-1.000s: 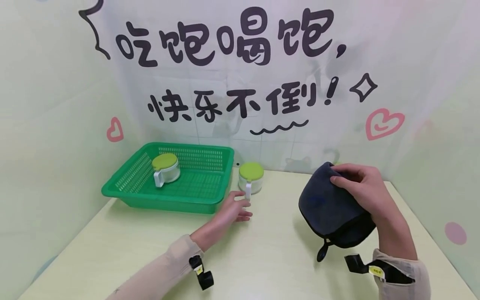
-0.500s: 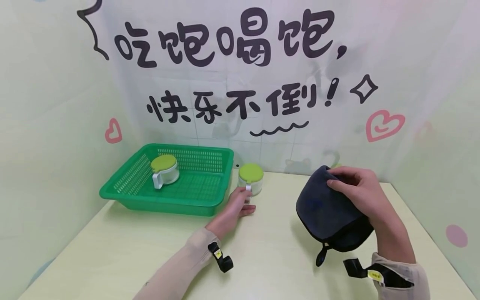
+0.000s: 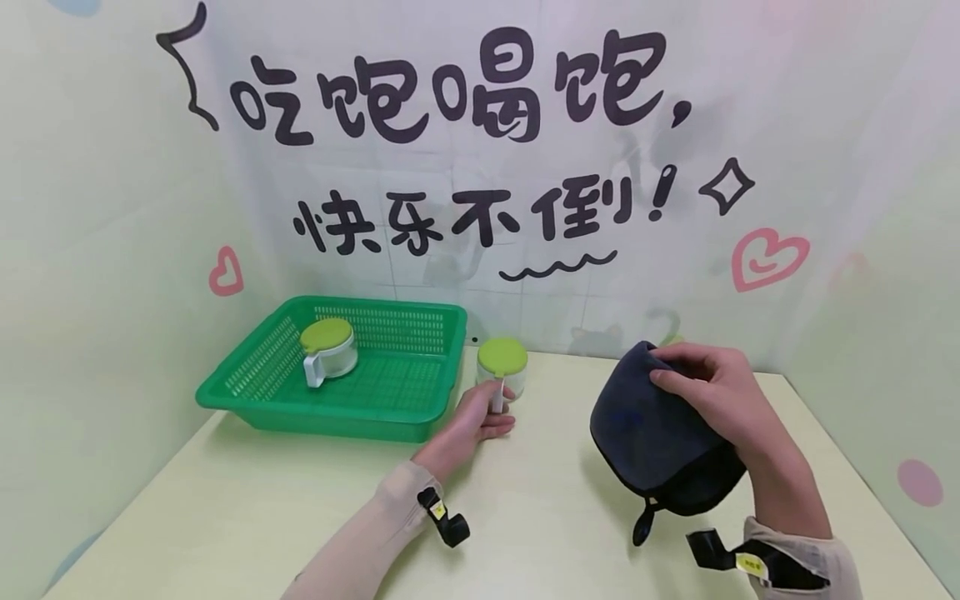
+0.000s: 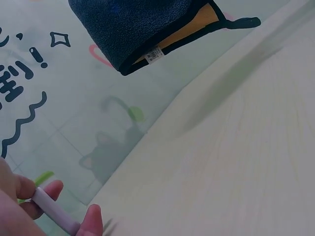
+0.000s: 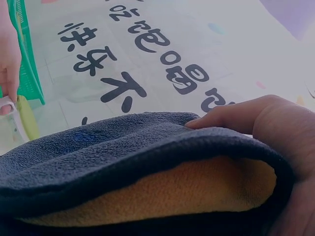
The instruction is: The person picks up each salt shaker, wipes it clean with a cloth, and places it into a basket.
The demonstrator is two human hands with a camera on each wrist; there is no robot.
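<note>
Head view, with 2 wrist views. I read the left hand (image 3: 472,421) as resting on the pale yellow-green tabletop (image 3: 247,500), its fingers curled round the white bar handle (image 3: 497,394) of the small clear jar with a round lime-green lid (image 3: 502,364). The left wrist view confirms this: thumb and fingertips (image 4: 91,220) pinch the handle from both sides. The jar stands upright just beside the right wall of the green perforated plastic basket (image 3: 255,392), probably because the handle faces the person and offers the easiest hold. A 2nd matching lidded jar (image 3: 328,350) sits inside the basket, near its back left.

The right hand (image 3: 712,396) holds a dark navy fleece cloth with an orange-tan lining and black edging (image 3: 648,433) above the table, well apart from the jar. Its thumb lies on the cloth's upper fold; the right wrist view shows a finger (image 5: 221,116) laid along the top edge, a closed grip that keeps the cloth bunched and ready.
</note>
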